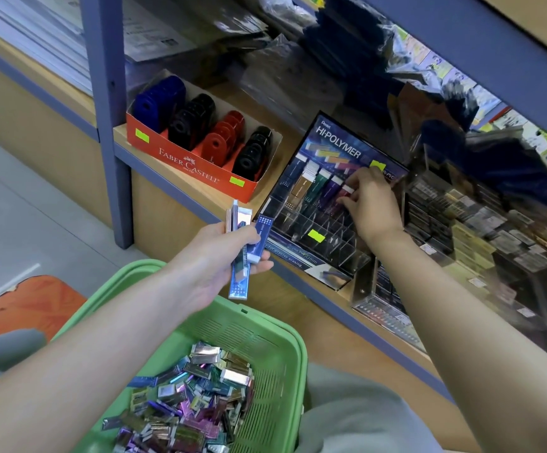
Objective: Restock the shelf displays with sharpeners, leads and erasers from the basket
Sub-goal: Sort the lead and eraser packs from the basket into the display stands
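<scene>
Now, red eraser [343,192], pinched by right hand [375,201]

My left forearm [112,325] and right forearm [455,308] are bare down to the wrists, and my left hand [229,253] and right hand [375,204] are uncovered too. A soft grey cloth garment [2,351] covers my lap, folded at the left and showing again as a paler, smoother stretch lower right.
</scene>
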A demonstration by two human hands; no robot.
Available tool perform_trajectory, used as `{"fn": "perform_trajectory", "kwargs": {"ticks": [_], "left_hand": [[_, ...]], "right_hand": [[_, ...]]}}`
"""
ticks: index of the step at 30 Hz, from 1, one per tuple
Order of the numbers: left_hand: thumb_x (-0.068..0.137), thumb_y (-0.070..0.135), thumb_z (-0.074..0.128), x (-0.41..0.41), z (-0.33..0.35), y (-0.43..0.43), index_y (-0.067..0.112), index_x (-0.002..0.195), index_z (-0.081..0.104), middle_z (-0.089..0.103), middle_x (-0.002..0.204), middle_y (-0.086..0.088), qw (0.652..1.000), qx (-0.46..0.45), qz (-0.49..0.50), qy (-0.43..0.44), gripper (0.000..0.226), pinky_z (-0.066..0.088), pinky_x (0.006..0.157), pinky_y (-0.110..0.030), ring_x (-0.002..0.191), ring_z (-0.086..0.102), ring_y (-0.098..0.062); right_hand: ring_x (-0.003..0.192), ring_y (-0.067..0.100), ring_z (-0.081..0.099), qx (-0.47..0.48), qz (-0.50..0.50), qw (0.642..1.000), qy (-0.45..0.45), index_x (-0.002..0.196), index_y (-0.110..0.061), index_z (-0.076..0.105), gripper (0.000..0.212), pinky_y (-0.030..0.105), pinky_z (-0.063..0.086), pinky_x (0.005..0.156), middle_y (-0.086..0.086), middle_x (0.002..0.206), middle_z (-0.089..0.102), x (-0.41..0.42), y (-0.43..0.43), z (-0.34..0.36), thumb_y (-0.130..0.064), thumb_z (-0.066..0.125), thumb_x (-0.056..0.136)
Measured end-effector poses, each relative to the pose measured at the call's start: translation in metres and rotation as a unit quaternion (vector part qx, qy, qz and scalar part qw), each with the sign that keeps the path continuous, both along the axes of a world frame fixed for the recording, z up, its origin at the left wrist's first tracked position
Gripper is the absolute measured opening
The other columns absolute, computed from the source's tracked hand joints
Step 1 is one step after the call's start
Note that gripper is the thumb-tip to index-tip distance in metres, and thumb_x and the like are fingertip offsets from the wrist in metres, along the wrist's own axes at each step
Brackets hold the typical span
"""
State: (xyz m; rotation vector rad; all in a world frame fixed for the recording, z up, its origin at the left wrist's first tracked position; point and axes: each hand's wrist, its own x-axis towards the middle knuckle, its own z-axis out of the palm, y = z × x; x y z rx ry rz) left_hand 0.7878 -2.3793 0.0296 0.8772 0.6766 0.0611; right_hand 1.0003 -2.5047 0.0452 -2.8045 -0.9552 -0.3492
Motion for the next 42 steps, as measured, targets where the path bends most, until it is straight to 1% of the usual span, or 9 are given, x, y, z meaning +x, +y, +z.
{"fn": "perform_trajectory", "kwargs": {"ticks": [7,11,15,18,22,27,31,37,42], "left_hand": [[0.090,0.004,0.059,0.001,-0.005,0.000,0.006,0.098,0.058,0.064,0.083,-0.012,1.000,0.016,0.002,0.004,0.009,0.057,0.054,-0.023,0.061,0.065,-0.014],[0.085,0.011,0.067,-0.001,-0.006,0.000,0.011,0.099,0.064,0.065,0.085,-0.010,0.998,0.067,-0.011,0.013,0.014,0.047,0.043,-0.017,0.048,0.061,-0.005],[0.083,0.015,0.069,-0.002,-0.006,0.000,0.010,0.101,0.065,0.065,0.071,-0.005,0.994,0.100,-0.041,0.013,0.018,0.043,0.039,-0.014,0.040,0.055,-0.002],[0.083,0.017,0.070,-0.004,-0.004,-0.001,0.011,0.100,0.065,0.064,0.065,-0.004,0.989,0.127,-0.069,0.009,0.019,0.041,0.039,-0.015,0.039,0.053,-0.002],[0.081,0.019,0.072,-0.005,-0.004,-0.001,0.012,0.097,0.067,0.063,0.062,-0.003,0.985,0.152,-0.087,0.001,0.018,0.042,0.039,-0.016,0.039,0.052,-0.004],[0.081,0.030,0.071,-0.003,-0.005,0.000,0.009,0.097,0.066,0.062,0.073,-0.004,0.990,0.122,-0.065,0.002,0.027,0.042,0.042,-0.017,0.055,0.052,-0.009],[0.082,0.021,0.071,-0.002,-0.001,0.000,0.009,0.099,0.065,0.065,0.083,-0.003,0.992,0.115,-0.040,-0.023,0.022,0.041,0.040,-0.016,0.061,0.051,-0.008],[0.082,0.022,0.071,-0.003,0.001,0.003,0.010,0.098,0.066,0.058,0.079,-0.006,0.991,0.118,-0.048,-0.037,0.020,0.039,0.040,-0.017,0.053,0.047,-0.010],[0.084,0.024,0.069,-0.004,0.003,0.001,0.009,0.101,0.062,0.054,0.078,-0.006,0.992,0.103,-0.058,-0.042,0.025,0.042,0.045,-0.017,0.056,0.047,-0.010]], "right_hand": [[0.100,0.028,0.058,-0.002,0.001,0.997,-0.078,0.113,-0.009,0.058,0.022,0.027,0.036,0.066,0.010,0.120,0.053,-0.013,-0.002,0.002,-0.024,0.051,0.097],[0.085,0.010,0.057,0.156,0.087,0.981,0.078,0.109,-0.012,0.059,0.017,0.020,0.047,0.072,-0.003,0.100,0.057,-0.058,0.004,0.007,-0.020,0.048,0.098],[0.085,0.002,0.055,0.136,0.112,0.956,0.233,0.118,-0.017,0.060,0.026,0.014,0.046,0.078,-0.007,0.106,0.055,-0.100,0.004,0.003,-0.028,0.052,0.096],[0.085,-0.003,0.053,0.115,0.121,0.957,0.237,0.122,-0.020,0.061,0.031,0.002,0.039,0.073,-0.010,0.116,0.050,-0.110,-0.002,0.004,-0.030,0.060,0.092],[0.081,0.000,0.052,0.071,0.161,0.946,0.273,0.112,-0.025,0.066,0.024,0.010,0.042,0.074,-0.019,0.099,0.052,-0.118,-0.011,0.012,-0.029,0.065,0.088],[0.068,0.004,0.052,0.068,0.135,0.947,0.283,0.079,-0.032,0.057,0.014,0.014,0.042,0.064,-0.008,0.083,0.058,-0.116,-0.018,0.018,-0.028,0.068,0.086],[0.061,-0.002,0.046,0.134,0.106,0.936,0.306,0.082,-0.023,0.055,0.011,0.011,0.040,0.059,-0.011,0.073,0.054,-0.118,-0.018,0.019,-0.025,0.062,0.091],[0.062,0.002,0.051,0.085,0.149,0.917,0.360,0.093,-0.027,0.053,0.023,0.014,0.044,0.062,-0.008,0.079,0.065,-0.132,-0.006,0.019,-0.019,0.072,0.083],[0.074,0.017,0.067,0.079,0.149,0.917,0.362,0.109,-0.023,0.043,0.034,0.032,0.057,0.070,0.002,0.088,0.066,-0.127,-0.003,0.025,-0.017,0.067,0.087]]}}
